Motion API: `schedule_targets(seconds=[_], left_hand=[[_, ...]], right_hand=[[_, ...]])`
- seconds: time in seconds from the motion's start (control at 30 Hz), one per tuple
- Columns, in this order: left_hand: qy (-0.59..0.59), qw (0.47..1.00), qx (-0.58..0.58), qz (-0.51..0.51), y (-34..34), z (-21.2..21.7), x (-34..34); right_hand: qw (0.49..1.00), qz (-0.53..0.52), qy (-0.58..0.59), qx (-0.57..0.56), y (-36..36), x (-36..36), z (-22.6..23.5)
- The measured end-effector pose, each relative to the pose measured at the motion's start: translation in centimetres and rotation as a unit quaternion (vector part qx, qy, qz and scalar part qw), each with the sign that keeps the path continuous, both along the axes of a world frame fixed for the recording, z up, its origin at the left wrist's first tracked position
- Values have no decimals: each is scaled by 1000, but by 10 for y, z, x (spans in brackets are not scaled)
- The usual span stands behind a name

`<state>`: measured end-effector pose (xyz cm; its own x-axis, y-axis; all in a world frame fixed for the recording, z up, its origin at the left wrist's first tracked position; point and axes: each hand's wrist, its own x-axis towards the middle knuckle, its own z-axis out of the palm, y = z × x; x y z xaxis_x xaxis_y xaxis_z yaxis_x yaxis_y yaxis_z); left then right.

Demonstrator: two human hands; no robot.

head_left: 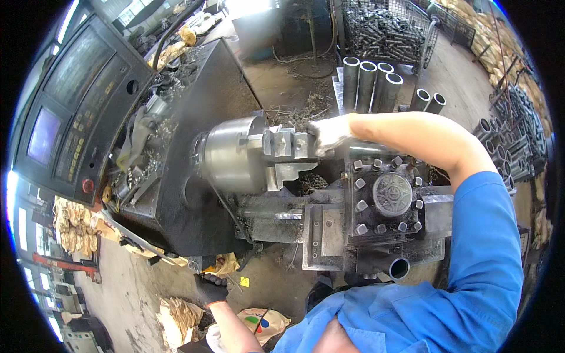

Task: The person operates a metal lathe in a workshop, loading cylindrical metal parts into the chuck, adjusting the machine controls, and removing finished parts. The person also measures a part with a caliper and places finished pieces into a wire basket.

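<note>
A lathe chuck with stepped metal jaws stands out from the dark headstock. My right hand, in a pale glove, reaches across to the outer end of the jaws. Its fingers are blurred, and whether it grips anything is hidden. My left hand, in a dark glove, is low on the left by the machine's front edge. Its fingers are curled, but what lies inside them cannot be made out. Right of the chuck sits a square tool post with several bolts around its round top.
A control panel with a lit screen stands at the left. Metal shavings lie on the headstock. Several upright steel tubes are behind the tool post, near a wire basket of metal parts. A short tube sticks out toward me.
</note>
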<state>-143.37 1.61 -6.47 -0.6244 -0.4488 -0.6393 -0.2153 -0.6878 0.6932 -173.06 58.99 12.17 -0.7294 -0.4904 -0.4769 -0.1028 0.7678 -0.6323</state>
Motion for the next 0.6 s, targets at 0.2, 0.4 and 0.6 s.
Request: schedule_targets(seconds=[0.2, 0.4, 0.6], left_hand=[[15, 1000, 12, 7, -5, -6, 11], [42, 996, 55, -54, -25, -15, 10], [31, 987, -160, -2, -34, -47, 14]], right_hand=[[965, 151, 137, 163, 25, 10, -27], [995, 76, -45, 55, 43, -2, -68], [992, 67, -62, 86, 25, 9, -29]])
